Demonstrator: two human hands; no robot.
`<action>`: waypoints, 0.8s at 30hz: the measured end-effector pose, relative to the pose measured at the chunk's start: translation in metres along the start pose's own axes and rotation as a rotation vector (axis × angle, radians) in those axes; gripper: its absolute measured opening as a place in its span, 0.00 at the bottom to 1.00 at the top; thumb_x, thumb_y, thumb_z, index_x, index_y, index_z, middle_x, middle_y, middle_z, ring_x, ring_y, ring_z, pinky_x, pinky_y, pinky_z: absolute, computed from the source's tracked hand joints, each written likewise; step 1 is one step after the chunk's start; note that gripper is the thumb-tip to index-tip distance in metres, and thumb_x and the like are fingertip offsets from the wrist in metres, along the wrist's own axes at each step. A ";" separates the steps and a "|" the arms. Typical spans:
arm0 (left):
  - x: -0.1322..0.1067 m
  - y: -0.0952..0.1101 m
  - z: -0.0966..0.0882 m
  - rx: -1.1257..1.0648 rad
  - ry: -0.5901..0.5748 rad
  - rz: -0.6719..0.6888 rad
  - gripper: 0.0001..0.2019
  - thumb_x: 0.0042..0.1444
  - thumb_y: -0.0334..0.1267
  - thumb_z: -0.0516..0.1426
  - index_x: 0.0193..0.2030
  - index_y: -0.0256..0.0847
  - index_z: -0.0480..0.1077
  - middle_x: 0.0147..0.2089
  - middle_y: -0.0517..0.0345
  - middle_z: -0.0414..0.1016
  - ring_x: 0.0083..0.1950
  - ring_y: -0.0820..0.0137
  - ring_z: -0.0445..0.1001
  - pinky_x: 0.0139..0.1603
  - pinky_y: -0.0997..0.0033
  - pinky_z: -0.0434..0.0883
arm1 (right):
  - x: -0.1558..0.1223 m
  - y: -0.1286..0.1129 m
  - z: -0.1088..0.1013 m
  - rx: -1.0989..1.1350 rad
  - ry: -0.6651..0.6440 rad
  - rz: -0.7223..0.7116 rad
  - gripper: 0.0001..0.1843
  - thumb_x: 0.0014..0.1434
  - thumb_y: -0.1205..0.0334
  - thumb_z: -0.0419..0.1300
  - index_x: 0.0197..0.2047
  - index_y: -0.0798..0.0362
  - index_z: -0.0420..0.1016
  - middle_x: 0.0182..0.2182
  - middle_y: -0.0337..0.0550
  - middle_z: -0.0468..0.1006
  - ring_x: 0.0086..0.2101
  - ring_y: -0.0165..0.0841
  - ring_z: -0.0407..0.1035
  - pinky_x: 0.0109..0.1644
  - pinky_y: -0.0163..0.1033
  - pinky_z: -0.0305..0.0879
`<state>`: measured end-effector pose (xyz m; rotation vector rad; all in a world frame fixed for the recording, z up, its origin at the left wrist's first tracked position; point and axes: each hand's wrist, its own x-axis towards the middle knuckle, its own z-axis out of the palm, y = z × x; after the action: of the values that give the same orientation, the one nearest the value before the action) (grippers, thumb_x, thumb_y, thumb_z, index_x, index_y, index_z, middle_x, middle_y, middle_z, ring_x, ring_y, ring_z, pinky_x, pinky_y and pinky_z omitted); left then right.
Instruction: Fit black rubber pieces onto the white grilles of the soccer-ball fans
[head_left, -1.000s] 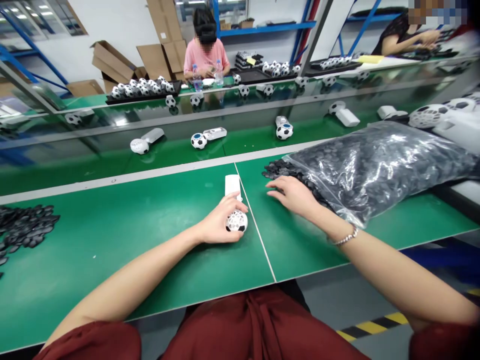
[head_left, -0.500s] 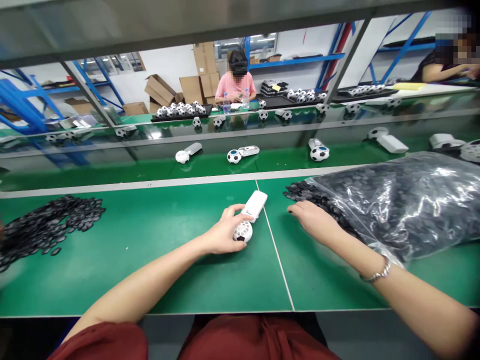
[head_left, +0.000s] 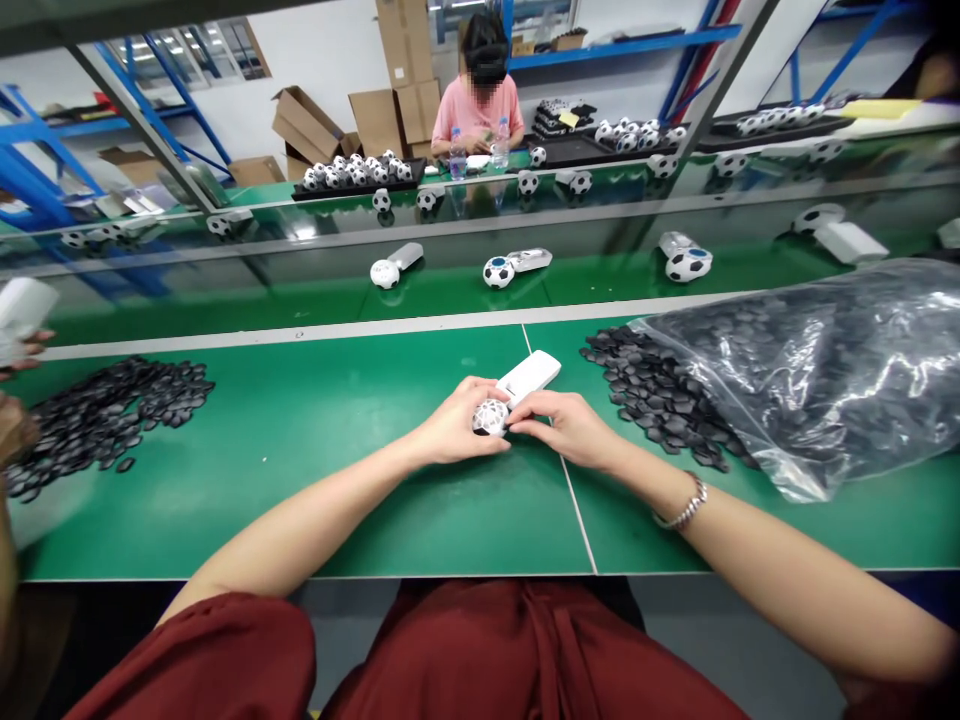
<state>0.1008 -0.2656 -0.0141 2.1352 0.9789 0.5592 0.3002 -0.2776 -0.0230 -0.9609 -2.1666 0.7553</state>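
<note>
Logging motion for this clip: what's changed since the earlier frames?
The right hand moved left from beside the loose flat black pieces to the right edge of the white openwork ball. The white oblong handle turned clockwise. A co-worker's hand holding a white part came into view, far left. Unchanged: left hand holds the ball.

White ball (head_left: 490,416) and handle (head_left: 532,375) appear to be smooth plastic; black pieces (head_left: 660,395) look matt. Bag (head_left: 855,370) is clear, creased, glossy plastic film. Table (head_left: 315,500) reads smooth with slight sheen; bracelet (head_left: 688,506), shiny metal; boxes (head_left: 306,125), matt cardboard.
</note>
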 end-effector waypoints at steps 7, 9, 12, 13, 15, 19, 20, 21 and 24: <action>0.003 0.001 0.006 -0.017 0.073 0.036 0.18 0.44 0.33 0.60 0.45 0.41 0.66 0.50 0.51 0.64 0.58 0.63 0.61 0.59 0.58 0.59 | 0.011 0.002 -0.004 0.042 -0.083 -0.036 0.01 0.52 0.67 0.61 0.30 0.53 0.74 0.29 0.39 0.77 0.31 0.30 0.69 0.38 0.35 0.63; 0.003 0.002 0.006 -0.025 0.074 0.026 0.18 0.43 0.31 0.59 0.44 0.41 0.66 0.49 0.51 0.63 0.57 0.63 0.62 0.60 0.58 0.59 | 0.014 0.002 -0.006 0.035 -0.112 -0.014 0.01 0.52 0.67 0.62 0.30 0.53 0.73 0.28 0.38 0.77 0.31 0.30 0.69 0.37 0.35 0.62; 0.004 0.003 0.006 -0.040 0.077 0.004 0.17 0.42 0.31 0.58 0.43 0.40 0.66 0.49 0.51 0.63 0.57 0.62 0.62 0.59 0.58 0.60 | 0.018 0.002 -0.008 0.003 -0.130 0.034 0.02 0.52 0.66 0.62 0.28 0.53 0.72 0.27 0.37 0.76 0.31 0.30 0.68 0.36 0.34 0.60; 0.005 0.003 0.006 -0.040 0.079 -0.001 0.17 0.42 0.31 0.58 0.43 0.40 0.66 0.49 0.50 0.63 0.57 0.62 0.62 0.59 0.58 0.60 | 0.019 0.002 -0.009 -0.012 -0.134 0.054 0.03 0.51 0.66 0.62 0.27 0.53 0.72 0.27 0.37 0.75 0.31 0.30 0.68 0.35 0.34 0.60; 0.005 0.003 0.008 -0.030 0.083 -0.009 0.16 0.42 0.31 0.57 0.42 0.40 0.66 0.48 0.51 0.64 0.57 0.61 0.62 0.58 0.58 0.61 | 0.020 0.001 -0.008 -0.047 -0.146 0.099 0.04 0.51 0.65 0.63 0.27 0.53 0.71 0.26 0.37 0.74 0.30 0.30 0.67 0.35 0.34 0.59; 0.003 0.005 0.014 -0.018 0.124 -0.006 0.16 0.42 0.31 0.57 0.41 0.41 0.66 0.48 0.51 0.65 0.56 0.61 0.63 0.57 0.57 0.62 | 0.021 -0.001 -0.005 -0.108 -0.135 0.120 0.06 0.51 0.62 0.63 0.26 0.53 0.70 0.25 0.37 0.73 0.28 0.30 0.66 0.32 0.33 0.59; 0.003 0.005 0.014 -0.032 0.133 0.000 0.16 0.41 0.30 0.57 0.41 0.41 0.67 0.48 0.51 0.65 0.55 0.61 0.64 0.57 0.58 0.62 | 0.020 -0.002 -0.006 -0.116 -0.113 0.092 0.07 0.52 0.60 0.63 0.28 0.53 0.70 0.26 0.37 0.73 0.29 0.30 0.66 0.32 0.34 0.60; 0.002 0.004 0.012 -0.049 0.141 0.007 0.16 0.41 0.30 0.58 0.40 0.41 0.67 0.49 0.51 0.66 0.55 0.62 0.65 0.56 0.59 0.62 | 0.017 -0.004 -0.008 -0.118 -0.082 0.052 0.07 0.52 0.58 0.63 0.30 0.52 0.70 0.28 0.39 0.73 0.31 0.31 0.66 0.34 0.35 0.61; 0.006 -0.010 -0.012 -0.062 0.212 0.016 0.16 0.40 0.28 0.58 0.40 0.40 0.68 0.51 0.52 0.67 0.52 0.64 0.67 0.55 0.60 0.64 | 0.001 -0.003 -0.028 -0.165 0.074 -0.022 0.12 0.54 0.53 0.60 0.37 0.51 0.69 0.37 0.44 0.73 0.40 0.36 0.67 0.43 0.41 0.64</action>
<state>0.0923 -0.2512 -0.0137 2.0603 1.0451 0.8260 0.3188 -0.2722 -0.0031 -1.0295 -2.1974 0.5282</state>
